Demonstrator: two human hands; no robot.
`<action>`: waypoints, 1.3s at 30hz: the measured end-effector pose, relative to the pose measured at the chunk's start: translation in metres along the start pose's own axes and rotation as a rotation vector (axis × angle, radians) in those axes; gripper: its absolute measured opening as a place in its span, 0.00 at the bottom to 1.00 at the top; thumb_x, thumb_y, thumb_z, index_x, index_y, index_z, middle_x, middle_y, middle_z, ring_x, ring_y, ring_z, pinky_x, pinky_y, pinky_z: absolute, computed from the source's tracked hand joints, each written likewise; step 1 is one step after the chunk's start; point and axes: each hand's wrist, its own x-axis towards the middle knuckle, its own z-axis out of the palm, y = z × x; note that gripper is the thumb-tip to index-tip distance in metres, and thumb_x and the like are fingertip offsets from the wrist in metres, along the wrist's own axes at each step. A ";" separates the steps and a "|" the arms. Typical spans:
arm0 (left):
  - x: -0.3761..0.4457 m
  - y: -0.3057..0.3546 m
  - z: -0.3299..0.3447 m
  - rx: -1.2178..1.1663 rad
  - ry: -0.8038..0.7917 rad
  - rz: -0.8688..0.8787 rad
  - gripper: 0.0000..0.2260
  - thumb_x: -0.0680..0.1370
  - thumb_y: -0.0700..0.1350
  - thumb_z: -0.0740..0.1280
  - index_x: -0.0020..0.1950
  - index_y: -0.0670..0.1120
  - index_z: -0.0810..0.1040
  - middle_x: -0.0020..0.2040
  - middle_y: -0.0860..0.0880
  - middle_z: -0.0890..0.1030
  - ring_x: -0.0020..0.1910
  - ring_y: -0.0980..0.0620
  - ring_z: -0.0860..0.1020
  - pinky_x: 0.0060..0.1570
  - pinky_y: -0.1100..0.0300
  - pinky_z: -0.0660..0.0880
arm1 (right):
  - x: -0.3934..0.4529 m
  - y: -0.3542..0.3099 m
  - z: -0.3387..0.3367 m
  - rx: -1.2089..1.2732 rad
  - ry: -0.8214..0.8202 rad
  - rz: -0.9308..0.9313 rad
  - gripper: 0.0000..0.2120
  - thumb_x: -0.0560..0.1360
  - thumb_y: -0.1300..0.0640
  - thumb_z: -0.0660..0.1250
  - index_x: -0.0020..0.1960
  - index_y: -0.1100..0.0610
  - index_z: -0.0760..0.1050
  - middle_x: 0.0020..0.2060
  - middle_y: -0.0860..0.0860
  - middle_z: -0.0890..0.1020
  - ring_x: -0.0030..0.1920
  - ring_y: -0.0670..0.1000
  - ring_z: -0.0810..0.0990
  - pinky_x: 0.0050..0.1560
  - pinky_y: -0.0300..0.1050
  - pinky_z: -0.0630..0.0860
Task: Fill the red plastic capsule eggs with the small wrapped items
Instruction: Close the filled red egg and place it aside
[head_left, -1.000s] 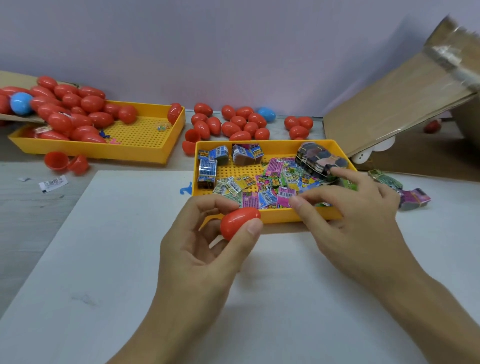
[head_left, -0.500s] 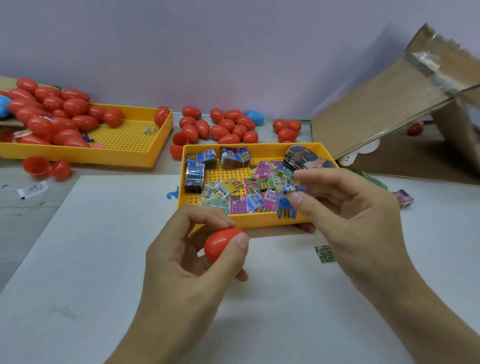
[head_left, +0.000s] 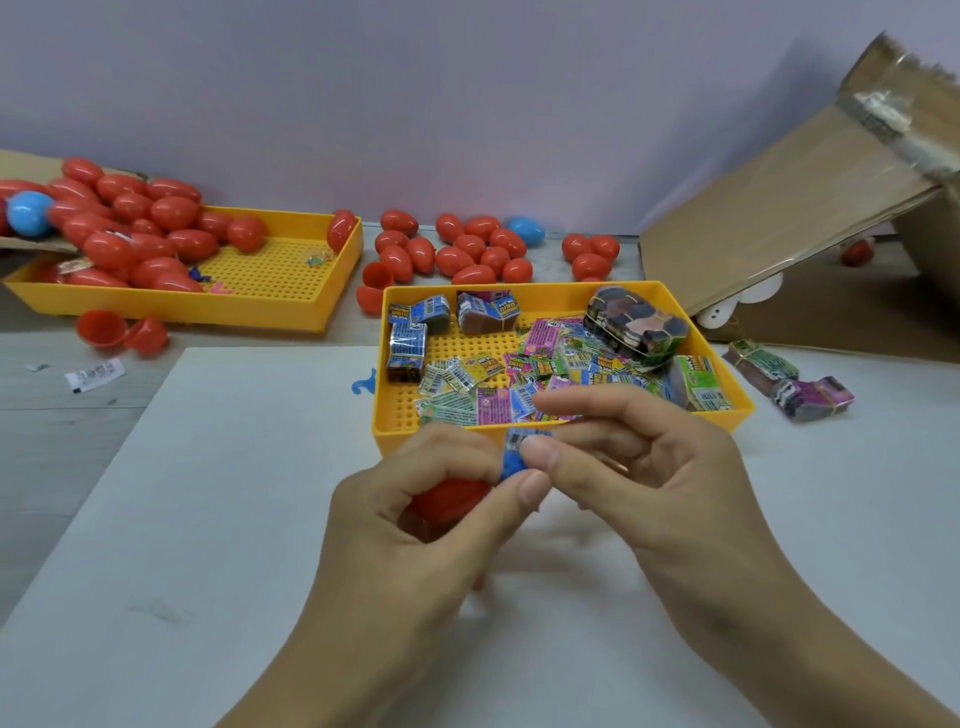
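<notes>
Over the desk (head_left: 156, 519), left hand (head_left: 415, 530) is gripping a red egg (head_left: 449, 501); right hand (head_left: 649, 483) is pinching a blue packet (head_left: 514, 457) against it.

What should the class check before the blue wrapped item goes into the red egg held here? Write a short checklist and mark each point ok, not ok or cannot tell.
1. Left hand has a firm hold on the red egg: ok.
2. Right hand pinches the blue wrapped item: ok.
3. Item is right beside the egg: ok.
4. Egg is open to receive it: cannot tell, fingers cover it.
5. More wrapped items wait in the near yellow tray: ok.
6. Paper under the hands is free of clutter: ok.
</notes>
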 end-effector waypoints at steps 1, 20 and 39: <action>0.001 0.000 -0.001 -0.049 0.001 -0.036 0.08 0.69 0.51 0.75 0.37 0.46 0.84 0.38 0.48 0.80 0.26 0.50 0.72 0.26 0.59 0.71 | 0.001 0.000 -0.001 0.030 -0.012 0.018 0.12 0.66 0.54 0.75 0.50 0.49 0.84 0.36 0.51 0.86 0.34 0.44 0.82 0.35 0.35 0.75; 0.002 0.000 -0.002 0.030 -0.045 -0.050 0.09 0.73 0.55 0.69 0.41 0.53 0.85 0.38 0.57 0.79 0.30 0.59 0.75 0.33 0.67 0.71 | 0.002 0.002 -0.004 -0.148 -0.080 -0.038 0.03 0.67 0.53 0.73 0.40 0.49 0.84 0.32 0.43 0.78 0.34 0.44 0.74 0.32 0.32 0.69; 0.004 0.000 -0.006 -0.235 0.086 -0.212 0.12 0.69 0.55 0.71 0.40 0.46 0.85 0.32 0.42 0.69 0.29 0.44 0.61 0.24 0.63 0.60 | 0.001 0.001 -0.008 -0.203 -0.039 -0.054 0.05 0.66 0.50 0.74 0.36 0.51 0.84 0.30 0.55 0.78 0.30 0.46 0.71 0.29 0.33 0.65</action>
